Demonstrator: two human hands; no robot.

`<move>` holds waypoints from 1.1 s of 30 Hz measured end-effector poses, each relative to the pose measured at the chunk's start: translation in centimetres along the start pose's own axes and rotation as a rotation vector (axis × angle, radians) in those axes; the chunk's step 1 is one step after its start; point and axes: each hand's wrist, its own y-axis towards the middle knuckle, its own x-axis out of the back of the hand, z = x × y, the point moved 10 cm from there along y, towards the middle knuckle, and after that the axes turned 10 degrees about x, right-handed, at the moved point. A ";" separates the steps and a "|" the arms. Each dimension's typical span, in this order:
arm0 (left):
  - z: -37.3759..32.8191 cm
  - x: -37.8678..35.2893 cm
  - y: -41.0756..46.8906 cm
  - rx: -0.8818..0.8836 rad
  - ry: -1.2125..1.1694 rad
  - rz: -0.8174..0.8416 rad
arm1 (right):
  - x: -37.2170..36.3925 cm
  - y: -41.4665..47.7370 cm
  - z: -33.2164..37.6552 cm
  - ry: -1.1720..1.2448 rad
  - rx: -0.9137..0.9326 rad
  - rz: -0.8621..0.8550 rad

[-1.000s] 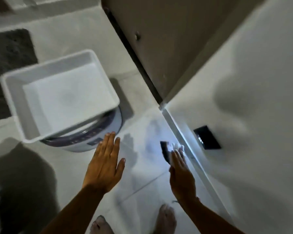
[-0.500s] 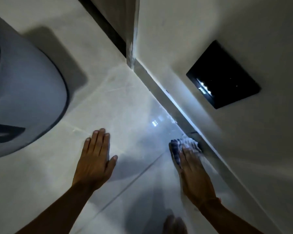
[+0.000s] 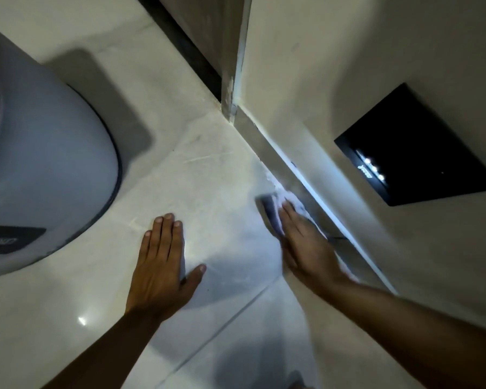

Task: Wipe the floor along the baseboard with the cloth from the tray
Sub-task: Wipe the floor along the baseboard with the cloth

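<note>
A small white and blue-grey cloth (image 3: pixel 275 206) lies on the pale tiled floor (image 3: pixel 208 169), right against the grey baseboard (image 3: pixel 267 144). My right hand (image 3: pixel 306 245) presses flat on the cloth, fingers pointing along the baseboard, and covers most of it. To the left, my left hand (image 3: pixel 160 265) rests flat on the tile, fingers together, holding nothing. The tray is out of view.
A rounded white and grey appliance (image 3: pixel 40 169) stands on the floor at the left. A black wall plate (image 3: pixel 413 147) with small lights sits on the right wall. A door frame corner (image 3: pixel 233 88) and dark threshold lie ahead. A toe shows at the bottom edge.
My view has dropped close to the floor and the tray has left the frame. My right hand has set the cloth against the baseboard and slid it forward; my left hand now rests on the tile.
</note>
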 end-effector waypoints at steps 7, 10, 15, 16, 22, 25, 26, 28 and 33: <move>0.3 0.6 1.4 0.022 -0.011 -0.025 | -0.6 -2.8 0.3 0.048 -0.076 -0.011; 0.3 0.1 1.8 0.030 -0.014 -0.027 | -0.3 0.8 -0.3 0.045 -0.048 -0.063; 0.7 0.4 2.7 0.055 -0.012 -0.032 | -1.0 7.3 1.1 0.138 -0.103 -0.131; 0.7 0.5 2.8 0.062 -0.023 -0.027 | -0.9 4.4 0.8 0.122 -0.098 -0.094; 0.9 -0.1 3.1 0.097 -0.032 0.009 | -0.4 7.6 1.3 0.076 -0.109 -0.101; 0.5 -0.2 3.5 0.084 0.027 0.024 | -0.8 17.0 3.0 0.021 -0.163 -0.173; 0.4 -0.1 3.7 0.082 0.055 0.021 | -0.9 18.7 3.3 0.035 -0.196 -0.186; 0.1 0.0 4.1 0.075 0.095 0.020 | -1.1 19.8 3.9 0.048 -0.178 -0.180; -1.4 -0.2 3.7 0.039 0.040 0.024 | -0.8 12.2 1.8 0.117 -0.096 -0.090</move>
